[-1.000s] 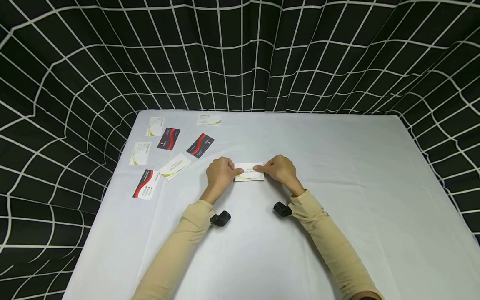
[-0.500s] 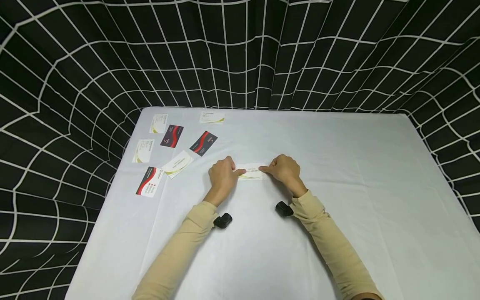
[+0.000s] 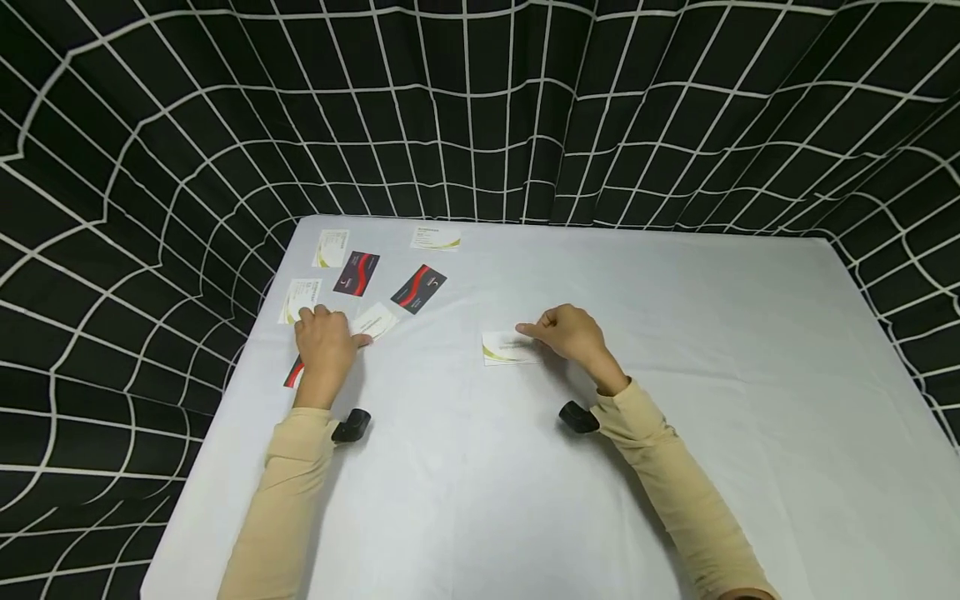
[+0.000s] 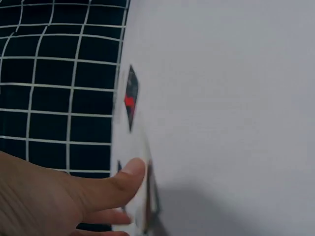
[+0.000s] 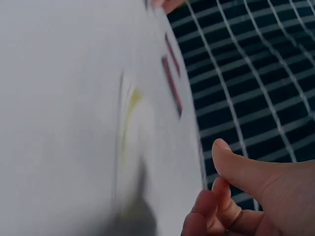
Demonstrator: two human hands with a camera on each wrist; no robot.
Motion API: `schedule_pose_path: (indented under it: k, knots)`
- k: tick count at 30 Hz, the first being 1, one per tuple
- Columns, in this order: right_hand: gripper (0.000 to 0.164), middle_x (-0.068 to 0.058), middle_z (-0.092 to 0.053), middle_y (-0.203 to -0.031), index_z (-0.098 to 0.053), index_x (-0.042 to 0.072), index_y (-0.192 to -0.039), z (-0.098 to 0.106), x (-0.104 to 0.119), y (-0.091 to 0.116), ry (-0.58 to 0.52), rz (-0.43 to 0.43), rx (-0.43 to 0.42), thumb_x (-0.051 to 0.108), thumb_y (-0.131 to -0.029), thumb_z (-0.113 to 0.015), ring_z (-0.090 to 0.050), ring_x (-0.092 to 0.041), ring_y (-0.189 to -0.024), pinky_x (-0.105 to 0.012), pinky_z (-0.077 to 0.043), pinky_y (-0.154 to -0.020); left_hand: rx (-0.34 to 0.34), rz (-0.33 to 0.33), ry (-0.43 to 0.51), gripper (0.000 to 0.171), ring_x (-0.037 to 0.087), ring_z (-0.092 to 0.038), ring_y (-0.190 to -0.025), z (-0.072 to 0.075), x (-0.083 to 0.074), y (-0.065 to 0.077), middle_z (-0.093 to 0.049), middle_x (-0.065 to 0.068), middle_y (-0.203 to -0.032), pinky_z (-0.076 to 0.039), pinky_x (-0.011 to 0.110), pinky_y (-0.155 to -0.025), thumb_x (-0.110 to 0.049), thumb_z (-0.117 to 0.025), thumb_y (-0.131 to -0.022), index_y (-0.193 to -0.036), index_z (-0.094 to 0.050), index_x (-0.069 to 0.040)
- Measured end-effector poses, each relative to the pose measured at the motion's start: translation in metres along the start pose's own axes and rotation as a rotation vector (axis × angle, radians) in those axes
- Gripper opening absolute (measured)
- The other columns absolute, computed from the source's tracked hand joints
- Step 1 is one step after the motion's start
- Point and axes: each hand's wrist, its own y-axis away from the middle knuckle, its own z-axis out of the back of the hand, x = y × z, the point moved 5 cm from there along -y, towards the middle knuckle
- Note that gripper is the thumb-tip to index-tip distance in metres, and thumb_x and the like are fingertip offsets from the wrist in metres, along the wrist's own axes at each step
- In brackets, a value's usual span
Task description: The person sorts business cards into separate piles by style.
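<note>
My left hand (image 3: pixel 326 346) is over the business cards at the left side of the table. Its thumb lies at the edge of a white card with a gold band (image 3: pixel 378 319), and its fingertips overlap another white card (image 3: pixel 303 293). Below it, a red, black and white card (image 3: pixel 293 373) is mostly covered by the hand. At the middle, a white business card (image 3: pixel 501 350) lies flat under my right hand (image 3: pixel 568 335). In the right wrist view, the right thumb (image 5: pixel 236 160) and loosely curled fingers have nothing between them.
Two dark cards with red waves, one (image 3: pixel 356 274) farther left than the other (image 3: pixel 418 289), lie beyond the left hand. White cards (image 3: pixel 332 248) (image 3: pixel 436 239) lie near the far edge. A black curtain with white grid lines (image 3: pixel 510 108) surrounds the white-covered table (image 3: pixel 675 317).
The left hand has let go of the middle card and moved left over the scattered cards. The right hand has stayed near the middle card, its thumb now over the card's upper edge.
</note>
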Motion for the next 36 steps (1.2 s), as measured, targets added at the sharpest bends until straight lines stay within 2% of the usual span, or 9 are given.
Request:
schedule_pose_path:
  k: [5, 9, 13, 17, 22, 25, 29, 32, 36]
  knots:
    - [0.035, 0.002, -0.060, -0.065, -0.072, 0.008, -0.083, -0.013, 0.038, -0.001, -0.010, 0.116, 0.003, 0.043, -0.089, -0.070, -0.051, -0.013, -0.058, -0.027, -0.039, -0.056, 0.051, -0.019, 0.093, 0.045, 0.045, -0.050, -0.092, -0.007, 0.000, -0.003, -0.060, 0.029, -0.092, -0.040, 0.052, -0.084, -0.022, -0.090, -0.068, -0.090, -0.068, 0.009]
    - [0.030, -0.001, -0.069, -0.081, -0.073, 0.006, -0.101, -0.036, 0.065, -0.007, -0.060, 0.226, 0.038, 0.034, -0.090, -0.071, -0.062, -0.016, -0.063, -0.026, -0.044, -0.060, 0.022, -0.050, 0.271, 0.042, 0.045, -0.056, -0.085, -0.008, -0.012, -0.004, -0.066, 0.030, -0.094, -0.042, 0.051, -0.076, -0.008, -0.089, -0.065, -0.097, -0.064, 0.003]
    - [0.041, -0.006, -0.072, -0.091, -0.066, -0.001, -0.121, -0.059, 0.082, -0.014, -0.095, 0.286, 0.076, 0.026, -0.091, -0.071, -0.066, -0.017, -0.062, -0.022, -0.044, -0.054, 0.049, -0.105, 0.474, 0.027, 0.036, -0.063, -0.082, -0.012, -0.028, -0.002, -0.071, 0.022, -0.094, -0.046, 0.046, -0.070, -0.002, -0.084, -0.071, -0.093, -0.068, -0.002]
    - [0.029, -0.007, -0.072, -0.080, -0.073, 0.000, -0.105, -0.067, 0.083, -0.016, -0.083, 0.307, 0.024, 0.026, -0.091, -0.070, -0.058, -0.009, -0.053, -0.019, -0.037, -0.049, 0.117, -0.171, 0.639, 0.020, 0.023, -0.061, -0.074, -0.019, -0.051, 0.000, -0.073, 0.015, -0.092, -0.045, 0.034, -0.065, -0.003, -0.082, -0.075, -0.091, -0.072, 0.000]
    - [0.031, -0.004, -0.064, -0.056, -0.073, 0.004, -0.073, -0.039, 0.055, -0.009, -0.122, 0.199, -0.089, 0.032, -0.086, -0.076, -0.051, -0.008, -0.044, -0.021, -0.035, -0.048, 0.155, -0.120, 0.700, 0.025, 0.011, -0.046, -0.055, -0.025, -0.078, 0.000, -0.067, 0.006, -0.070, -0.035, 0.025, -0.051, -0.016, -0.085, -0.076, -0.088, -0.072, 0.001]
    - [0.037, -0.002, -0.062, -0.054, -0.073, 0.006, -0.071, -0.021, 0.030, -0.004, -0.112, 0.065, -0.082, 0.040, -0.084, -0.077, -0.048, -0.009, -0.046, -0.023, -0.034, -0.048, 0.186, -0.082, 0.676, 0.028, 0.009, -0.041, -0.051, -0.031, -0.098, 0.003, -0.056, -0.002, -0.057, -0.031, 0.024, -0.049, -0.024, -0.084, -0.078, -0.073, -0.065, -0.004]
    - [0.042, 0.003, -0.056, -0.054, -0.075, 0.009, -0.073, -0.011, 0.003, 0.000, -0.014, -0.085, -0.031, 0.050, -0.083, -0.074, -0.044, -0.010, -0.051, -0.023, -0.031, -0.047, 0.173, -0.105, 0.583, 0.034, 0.012, -0.044, -0.051, -0.039, -0.127, 0.010, -0.055, -0.002, -0.056, -0.033, 0.027, -0.051, -0.027, -0.082, -0.080, -0.065, -0.058, -0.007]
    - [0.044, 0.006, -0.049, -0.052, -0.071, 0.011, -0.067, -0.009, -0.009, 0.002, 0.041, -0.149, -0.004, 0.052, -0.082, -0.074, -0.041, -0.011, -0.052, -0.024, -0.030, -0.047, 0.150, -0.125, 0.523, 0.028, 0.016, -0.057, -0.059, -0.042, -0.142, 0.014, -0.066, 0.003, -0.068, -0.043, 0.032, -0.057, -0.027, -0.082, -0.079, -0.083, -0.068, -0.004]
    - [0.047, 0.006, -0.045, -0.050, -0.062, 0.012, -0.058, -0.008, -0.017, 0.003, 0.075, -0.177, 0.020, 0.051, -0.082, -0.074, -0.039, -0.011, -0.052, -0.024, -0.029, -0.047, 0.157, -0.129, 0.497, 0.046, 0.021, -0.063, -0.066, -0.047, -0.151, 0.016, -0.071, 0.006, -0.077, -0.049, 0.038, -0.065, -0.027, -0.083, -0.078, -0.113, -0.067, -0.003]
